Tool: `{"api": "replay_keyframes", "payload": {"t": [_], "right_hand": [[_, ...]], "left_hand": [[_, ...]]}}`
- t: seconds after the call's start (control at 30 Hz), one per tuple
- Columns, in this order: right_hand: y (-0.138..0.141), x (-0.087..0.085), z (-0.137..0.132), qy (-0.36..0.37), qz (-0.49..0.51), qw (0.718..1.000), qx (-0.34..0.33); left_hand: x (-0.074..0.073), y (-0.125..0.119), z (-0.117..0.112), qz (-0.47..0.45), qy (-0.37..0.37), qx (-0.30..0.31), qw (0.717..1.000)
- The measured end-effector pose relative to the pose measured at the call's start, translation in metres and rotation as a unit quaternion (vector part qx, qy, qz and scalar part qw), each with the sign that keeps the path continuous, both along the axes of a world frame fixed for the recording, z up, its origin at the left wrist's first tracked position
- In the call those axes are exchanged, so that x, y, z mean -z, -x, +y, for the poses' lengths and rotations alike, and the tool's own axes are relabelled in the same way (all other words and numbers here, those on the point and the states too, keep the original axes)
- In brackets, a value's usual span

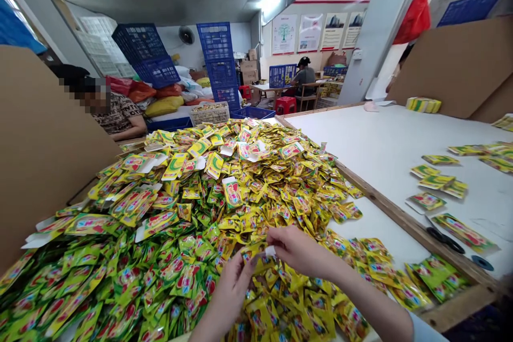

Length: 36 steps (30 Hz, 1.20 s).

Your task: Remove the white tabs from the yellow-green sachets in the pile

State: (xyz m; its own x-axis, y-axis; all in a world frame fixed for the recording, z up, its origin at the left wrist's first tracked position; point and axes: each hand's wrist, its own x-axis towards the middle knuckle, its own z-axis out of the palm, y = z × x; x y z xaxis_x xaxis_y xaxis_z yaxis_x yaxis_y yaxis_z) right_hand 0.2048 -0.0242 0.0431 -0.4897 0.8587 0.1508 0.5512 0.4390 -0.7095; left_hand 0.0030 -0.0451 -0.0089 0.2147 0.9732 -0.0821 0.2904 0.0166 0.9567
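While I am working at the near edge, one white table is stretching away on my right. One cardboard sheet is standing on my left and a second cardboard sheet is leaning at the far right. One heap of sachets, yellow and green and far too many for me to count, is covering the surface in front of me. Two stacks of blue crates are tilting behind it. Two other people are sitting: one person just behind the left cardboard, one seated person well away by the back wall.

My two hands are meeting over the near side of the heap. My left hand is curling nearly closed, fingertips pinching one small sachet. My right hand is pinching it from the other side, thumb and forefinger pressing together, the other fingers bending loosely. One pair of scissors is lying on the white table near its wooden edge. The small sachet is sitting between my fingertips, just above the heap.
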Motion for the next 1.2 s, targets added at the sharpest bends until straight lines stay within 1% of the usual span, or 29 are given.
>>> {"api": "replay_keyframes", "payload": {"t": [0.07, 0.1, 0.13, 0.17, 0.23, 0.27, 0.3, 0.33, 0.37, 0.43, 0.47, 0.5, 0.53, 0.57, 0.6, 0.63, 0.7, 0.77, 0.8, 0.83, 0.9, 1.0, 1.03, 1.1, 1.13, 1.2], "right_hand": [[0.006, 0.0, 0.004, 0.001, 0.029, 0.999, 0.02], [0.008, 0.002, 0.006, 0.026, 0.067, 0.997, 0.037], [0.011, 0.005, 0.007, 0.072, 0.122, 0.989, 0.049], [0.014, 0.01, 0.007, 0.136, 0.188, 0.971, 0.05], [0.017, 0.024, 0.01, 0.258, 0.306, 0.916, 0.029], [0.018, 0.031, 0.011, 0.288, 0.34, 0.895, 0.02], [0.016, 0.038, 0.013, 0.295, 0.355, 0.887, 0.028], [0.014, 0.044, 0.014, 0.281, 0.351, 0.891, 0.055], [0.009, 0.049, 0.015, 0.25, 0.328, 0.906, 0.094], [-0.003, 0.053, 0.013, 0.151, 0.243, 0.945, 0.157], [-0.009, 0.053, 0.011, 0.093, 0.199, 0.961, 0.168], [-0.014, 0.053, 0.008, 0.038, 0.166, 0.971, 0.168], [-0.019, 0.053, 0.005, -0.003, 0.15, 0.976, 0.159], [-0.022, 0.053, 0.002, -0.022, 0.154, 0.976, 0.155], [-0.024, 0.055, 0.0, -0.011, 0.172, 0.972, 0.159], [-0.025, 0.057, -0.001, 0.024, 0.2, 0.964, 0.171], [-0.027, 0.062, 0.001, 0.117, 0.272, 0.934, 0.2], [-0.029, 0.062, 0.005, 0.183, 0.337, 0.9, 0.208], [-0.03, 0.059, 0.006, 0.194, 0.359, 0.891, 0.2], [-0.032, 0.054, 0.007, 0.194, 0.375, 0.887, 0.188], [-0.033, 0.04, 0.007, 0.189, 0.387, 0.889, 0.154], [-0.028, 0.011, 0.004, 0.175, 0.402, 0.891, 0.113], [-0.024, 0.002, 0.002, 0.168, 0.414, 0.888, 0.107], [-0.012, -0.017, 0.0, 0.143, 0.436, 0.883, 0.098], [-0.005, -0.024, 0.0, 0.126, 0.441, 0.884, 0.092], [0.008, -0.035, 0.0, 0.084, 0.432, 0.895, 0.077]], "left_hand": [[-0.004, -0.002, 0.003, 0.009, -0.026, 0.016, 0.999], [-0.004, -0.004, 0.004, 0.002, -0.033, 0.009, 0.999], [-0.003, -0.006, 0.006, -0.004, -0.036, 0.001, 0.999], [-0.002, -0.01, 0.008, -0.005, -0.039, -0.004, 0.999], [0.0, -0.019, 0.013, 0.027, -0.071, -0.015, 0.997], [-0.002, -0.024, 0.018, 0.059, -0.107, -0.017, 0.992], [-0.004, -0.029, 0.024, 0.095, -0.15, -0.018, 0.984], [-0.009, -0.032, 0.034, 0.129, -0.192, -0.021, 0.973], [-0.014, -0.033, 0.047, 0.158, -0.225, -0.032, 0.961], [-0.025, -0.028, 0.079, 0.191, -0.249, -0.081, 0.946], [-0.029, -0.023, 0.097, 0.197, -0.246, -0.12, 0.941], [-0.032, -0.017, 0.115, 0.198, -0.241, -0.155, 0.937], [-0.033, -0.01, 0.132, 0.196, -0.231, -0.176, 0.937], [-0.033, -0.005, 0.146, 0.19, -0.221, -0.188, 0.938], [-0.031, 0.0, 0.157, 0.182, -0.212, -0.191, 0.941], [-0.029, 0.003, 0.165, 0.171, -0.205, -0.189, 0.945], [-0.024, 0.005, 0.172, 0.144, -0.198, -0.175, 0.954], [-0.022, 0.005, 0.167, 0.109, -0.193, -0.153, 0.963], [-0.023, 0.005, 0.161, 0.088, -0.185, -0.138, 0.969], [-0.024, 0.005, 0.153, 0.067, -0.17, -0.122, 0.976], [-0.027, 0.007, 0.131, 0.021, -0.12, -0.084, 0.989], [-0.032, 0.006, 0.088, -0.039, -0.008, -0.014, 0.999], [-0.034, 0.003, 0.072, -0.061, 0.034, 0.013, 0.997], [-0.038, -0.006, 0.043, -0.129, 0.113, 0.057, 0.984], [-0.04, -0.011, 0.031, -0.165, 0.142, 0.071, 0.973], [-0.044, -0.02, 0.015, -0.219, 0.168, 0.078, 0.958]]}}
